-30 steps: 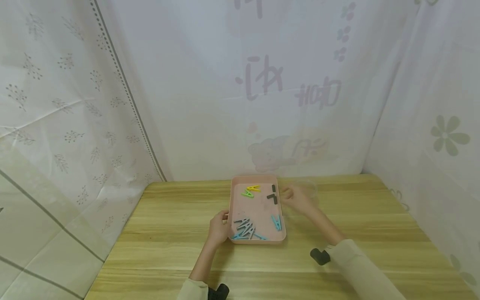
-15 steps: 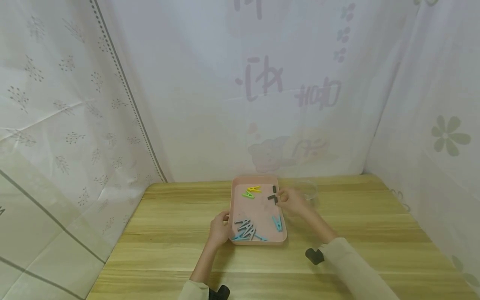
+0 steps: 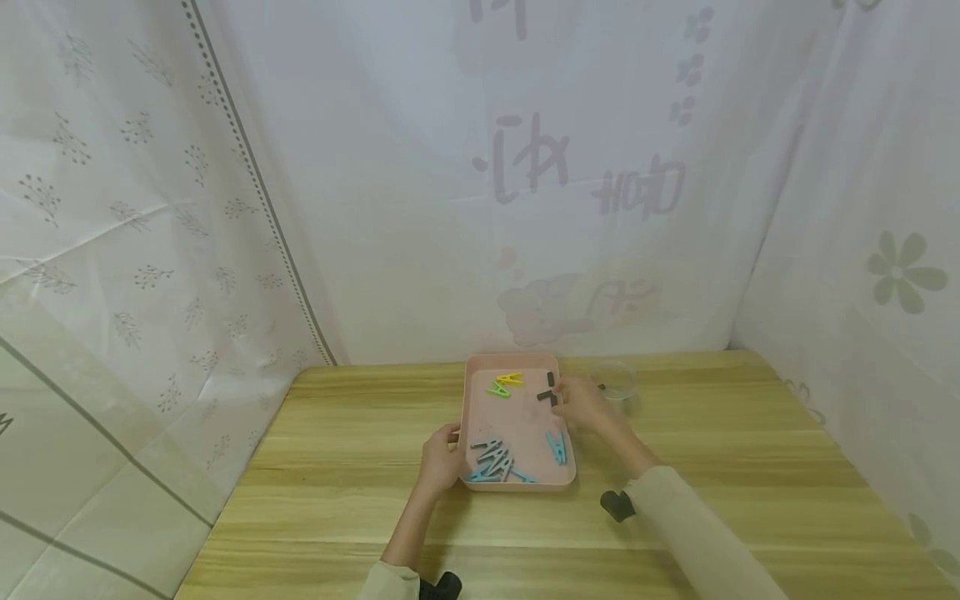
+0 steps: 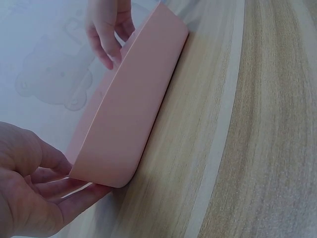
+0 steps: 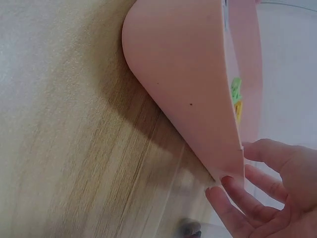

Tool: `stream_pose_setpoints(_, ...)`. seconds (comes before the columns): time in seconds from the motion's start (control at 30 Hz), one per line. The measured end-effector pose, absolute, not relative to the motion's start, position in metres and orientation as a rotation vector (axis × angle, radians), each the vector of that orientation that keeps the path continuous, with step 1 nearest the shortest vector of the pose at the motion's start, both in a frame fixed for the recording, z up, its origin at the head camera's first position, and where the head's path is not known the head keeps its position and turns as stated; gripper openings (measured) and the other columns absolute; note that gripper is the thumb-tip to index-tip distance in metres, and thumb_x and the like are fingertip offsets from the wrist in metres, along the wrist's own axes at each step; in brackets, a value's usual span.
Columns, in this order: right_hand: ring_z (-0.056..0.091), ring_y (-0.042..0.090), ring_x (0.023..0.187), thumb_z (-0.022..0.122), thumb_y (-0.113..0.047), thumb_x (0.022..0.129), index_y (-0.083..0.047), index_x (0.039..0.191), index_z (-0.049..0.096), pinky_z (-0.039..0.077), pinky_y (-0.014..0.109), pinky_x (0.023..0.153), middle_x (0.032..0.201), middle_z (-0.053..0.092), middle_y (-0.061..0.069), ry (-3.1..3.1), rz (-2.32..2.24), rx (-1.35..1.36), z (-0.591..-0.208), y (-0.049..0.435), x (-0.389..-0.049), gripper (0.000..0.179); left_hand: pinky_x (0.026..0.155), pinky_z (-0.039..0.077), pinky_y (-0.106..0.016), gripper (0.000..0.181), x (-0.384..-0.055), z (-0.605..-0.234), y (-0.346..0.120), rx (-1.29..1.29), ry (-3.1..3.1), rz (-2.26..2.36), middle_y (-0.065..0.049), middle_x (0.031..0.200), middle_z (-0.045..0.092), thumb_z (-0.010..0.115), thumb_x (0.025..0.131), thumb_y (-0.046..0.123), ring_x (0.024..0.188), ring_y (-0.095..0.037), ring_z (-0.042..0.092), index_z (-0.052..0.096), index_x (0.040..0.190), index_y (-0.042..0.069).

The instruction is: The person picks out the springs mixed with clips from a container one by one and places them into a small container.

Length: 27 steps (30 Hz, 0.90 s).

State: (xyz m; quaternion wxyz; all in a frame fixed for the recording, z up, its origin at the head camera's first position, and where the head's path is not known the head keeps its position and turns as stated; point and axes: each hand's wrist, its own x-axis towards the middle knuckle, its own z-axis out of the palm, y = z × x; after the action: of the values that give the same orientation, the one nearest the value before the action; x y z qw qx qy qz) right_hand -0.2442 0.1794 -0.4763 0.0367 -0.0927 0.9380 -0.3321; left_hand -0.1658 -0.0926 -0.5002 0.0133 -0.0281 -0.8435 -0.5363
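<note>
A pink tray [image 3: 517,487] lies on the table, its near left side gripped by my left hand [image 3: 441,458]. In the left wrist view that hand's thumb [image 4: 54,159] is at the rim with fingers under the corner. My right hand [image 3: 587,405] reaches over the tray's right rim, beside several short black pieces [image 3: 545,396]. In the right wrist view its thumb and forefinger tips go behind the rim while other fingers stay outside; I cannot tell whether they pinch a piece. Also in the tray are a yellow clothespin [image 3: 511,379], a green clothespin [image 3: 498,389] and blue clothespins [image 3: 556,448].
A clear round bowl [image 3: 618,390] stands right of the tray, behind the right hand, with a dark piece [image 3: 602,387] showing in it. Grey-blue clothespins [image 3: 495,457] are heaped at the tray's near left. A white printed cloth [image 3: 420,250] hangs behind the wooden table [image 3: 345,492].
My right hand has moved left and slightly nearer, from beside the bowl to over the tray's right rim by the black pieces. The left hand stays on the tray.
</note>
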Motion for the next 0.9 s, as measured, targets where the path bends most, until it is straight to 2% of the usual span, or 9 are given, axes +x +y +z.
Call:
stream_pose_setpoints(0.13, 0.051, 0.014, 0.059, 0.073, -0.003, 0.087, 0.009, 0.121, 0.063, 0.043, 0.023, 0.052, 0.071, 0.059, 0.006, 2.903, -0.946, -0.291, -0.478, 0.178, -0.246, 0.038, 0.077, 0.061, -0.045, 0.033, -0.166, -0.499, -0.092, -0.089, -2.625, -1.68, -0.033, 0.115, 0.063, 0.056, 0.099, 0.003, 0.099, -0.042, 0.067, 0.057, 0.128, -0.013)
stream_pose_setpoints(0.23, 0.055, 0.019, 0.063, 0.072, -0.002, 0.086, 0.009, 0.122, 0.062, 0.049, 0.027, 0.058, 0.087, 0.067, 0.014, 2.912, -0.901, -0.295, -0.477, 0.177, -0.245, 0.038, 0.077, 0.061, -0.044, 0.032, -0.166, -0.499, -0.092, -0.091, -2.626, -1.676, -0.033, 0.115, 0.063, 0.056, 0.099, 0.002, 0.1, -0.043, 0.067, 0.058, 0.128, -0.013)
stream_pose_setpoints(0.33, 0.065, 0.026, 0.079, 0.072, -0.002, 0.086, 0.008, 0.12, 0.063, 0.057, 0.036, 0.071, 0.108, 0.069, 0.02, 2.948, -0.813, -0.303, -0.476, 0.175, -0.245, 0.036, 0.077, 0.061, -0.045, 0.032, -0.166, -0.5, -0.092, -0.089, -2.626, -1.67, -0.033, 0.114, 0.064, 0.056, 0.098, 0.0, 0.1, -0.043, 0.067, 0.058, 0.127, -0.013)
stream_pose_setpoints(0.43, 0.067, 0.034, 0.097, 0.073, -0.003, 0.086, 0.006, 0.118, 0.065, 0.058, 0.044, 0.084, 0.117, 0.068, 0.022, 2.977, -0.712, -0.3, -0.474, 0.171, -0.247, 0.034, 0.077, 0.061, -0.045, 0.032, -0.166, -0.5, -0.092, -0.082, -2.625, -1.671, -0.033, 0.113, 0.064, 0.056, 0.098, -0.001, 0.101, -0.043, 0.067, 0.058, 0.127, -0.013)
stream_pose_setpoints(0.5, 0.067, 0.037, 0.101, 0.073, -0.002, 0.085, 0.006, 0.116, 0.066, 0.057, 0.046, 0.087, 0.115, 0.069, 0.022, 2.988, -0.641, -0.311, -0.474, 0.169, -0.249, 0.033, 0.077, 0.061, -0.044, 0.031, -0.166, -0.5, -0.092, -0.081, -2.622, -1.675, -0.032, 0.113, 0.064, 0.055, 0.098, 0.0, 0.101, -0.043, 0.067, 0.059, 0.127, -0.013)
stream_pose_setpoints(0.6, 0.068, 0.035, 0.097, 0.073, -0.001, 0.083, 0.006, 0.111, 0.068, 0.058, 0.044, 0.084, 0.109, 0.071, 0.021, 3.01, -0.542, -0.336, -0.475, 0.167, -0.253, 0.029, 0.079, 0.061, -0.044, 0.032, -0.164, -0.5, -0.093, -0.087, -2.613, -1.698, -0.033, 0.115, 0.063, 0.054, 0.1, 0.002, 0.104, -0.044, 0.066, 0.058, 0.127, -0.013)
stream_pose_setpoints(0.77, 0.064, 0.025, 0.077, 0.073, 0.001, 0.083, 0.003, 0.096, 0.067, 0.056, 0.036, 0.068, 0.089, 0.069, 0.013, 3.029, -0.437, -0.321, -0.476, 0.164, -0.256, 0.014, 0.081, 0.06, -0.046, 0.033, -0.162, -0.5, -0.094, -0.124, -2.601, -1.701, -0.034, 0.117, 0.061, 0.054, 0.1, 0.002, 0.107, -0.048, 0.065, 0.056, 0.129, -0.014)
stream_pose_setpoints(0.9, 0.059, 0.022, 0.069, 0.074, -0.001, 0.085, 0.001, 0.094, 0.065, 0.052, 0.031, 0.06, 0.08, 0.063, 0.009, 3.017, -0.383, -0.279, -0.475, 0.162, -0.26, 0.013, 0.082, 0.06, -0.047, 0.033, -0.163, -0.501, -0.094, -0.124, -2.603, -1.691, -0.033, 0.115, 0.062, 0.055, 0.1, 0.003, 0.105, -0.047, 0.065, 0.056, 0.129, -0.014)
